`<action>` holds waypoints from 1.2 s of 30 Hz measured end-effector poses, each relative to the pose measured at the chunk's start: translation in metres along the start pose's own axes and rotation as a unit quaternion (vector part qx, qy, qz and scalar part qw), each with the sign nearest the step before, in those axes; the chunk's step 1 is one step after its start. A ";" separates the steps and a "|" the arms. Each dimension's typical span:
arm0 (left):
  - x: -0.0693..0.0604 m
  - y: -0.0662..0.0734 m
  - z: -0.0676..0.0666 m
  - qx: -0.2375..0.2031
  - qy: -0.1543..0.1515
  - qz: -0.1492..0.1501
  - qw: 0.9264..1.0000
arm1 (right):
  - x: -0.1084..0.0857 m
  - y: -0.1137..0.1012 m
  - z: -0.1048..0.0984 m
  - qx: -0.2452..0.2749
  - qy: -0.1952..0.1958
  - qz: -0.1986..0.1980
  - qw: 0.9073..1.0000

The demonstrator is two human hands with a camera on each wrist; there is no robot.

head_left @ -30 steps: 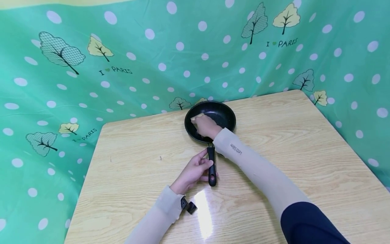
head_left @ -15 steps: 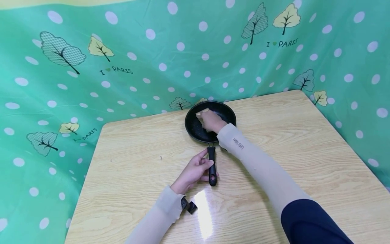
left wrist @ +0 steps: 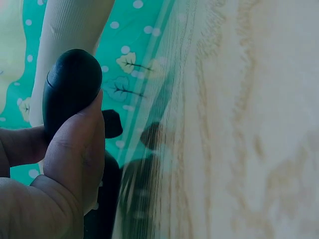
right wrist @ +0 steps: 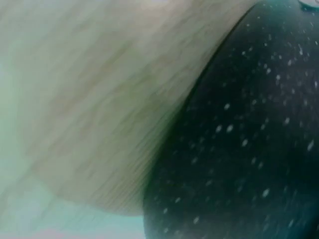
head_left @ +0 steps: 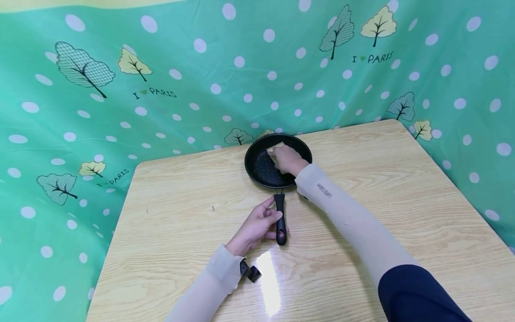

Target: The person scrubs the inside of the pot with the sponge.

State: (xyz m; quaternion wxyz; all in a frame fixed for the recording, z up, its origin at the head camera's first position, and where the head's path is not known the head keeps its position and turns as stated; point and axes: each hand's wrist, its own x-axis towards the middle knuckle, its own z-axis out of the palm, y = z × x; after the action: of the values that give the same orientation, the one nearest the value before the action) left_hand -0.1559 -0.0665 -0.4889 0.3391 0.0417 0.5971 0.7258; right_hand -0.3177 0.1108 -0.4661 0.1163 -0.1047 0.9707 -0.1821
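A black frying pan point(head_left: 263, 172) with a light-speckled inside lies at the far side of the table. Its handle point(head_left: 280, 235) points towards me, and my left hand point(head_left: 257, 223) grips it from the left. In the left wrist view, thumb and fingers of the left hand point(left wrist: 70, 154) close round the black handle point(left wrist: 75, 87). Over the pan, my right hand point(head_left: 286, 158) holds what looks like a pale yellow sponge point(head_left: 276, 146) against the inside, most of it hidden under the fingers. The right wrist view shows the speckled pan point(right wrist: 244, 134) close up, without the hand.
The pan stands on a light wood-grain table point(head_left: 181, 214), close to its back edge. A green dotted curtain point(head_left: 161, 67) with printed trees hangs behind and at both sides. A small black device point(head_left: 250, 271) sits at the left wrist.
My right hand has moved with the sponge from the pan's left side up and to the right across the inside. The left hand keeps its grip, and the pan has stayed in place.
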 end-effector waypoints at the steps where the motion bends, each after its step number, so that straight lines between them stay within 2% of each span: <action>1: 0.000 0.000 0.000 0.000 0.000 0.001 1.000 | -0.002 0.001 0.000 -0.001 0.000 0.001 1.000; 9: 0.000 -0.002 0.000 0.003 -0.007 0.011 1.000 | -0.011 0.011 -0.001 -0.005 0.010 -0.009 1.000; 14: 0.001 -0.003 0.000 0.006 -0.003 0.009 1.000 | -0.015 0.011 0.003 0.007 0.016 0.006 1.000; 17: 0.001 -0.003 0.000 0.008 -0.004 0.006 1.000 | -0.018 0.010 0.004 -0.005 0.023 0.000 1.000; 23: 0.001 -0.002 0.000 0.010 -0.006 0.007 1.000 | -0.025 0.005 0.006 -0.022 0.035 -0.014 0.999; 36: 0.001 -0.003 0.000 0.004 -0.002 0.011 1.000 | -0.030 -0.011 0.016 -0.032 0.028 -0.033 0.999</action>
State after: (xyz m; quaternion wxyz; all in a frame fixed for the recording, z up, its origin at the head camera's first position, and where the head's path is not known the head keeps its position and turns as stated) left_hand -0.1557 -0.0658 -0.4921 0.3317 0.0510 0.5987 0.7273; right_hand -0.2833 0.1031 -0.4709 0.0794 -0.1348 0.9751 -0.1572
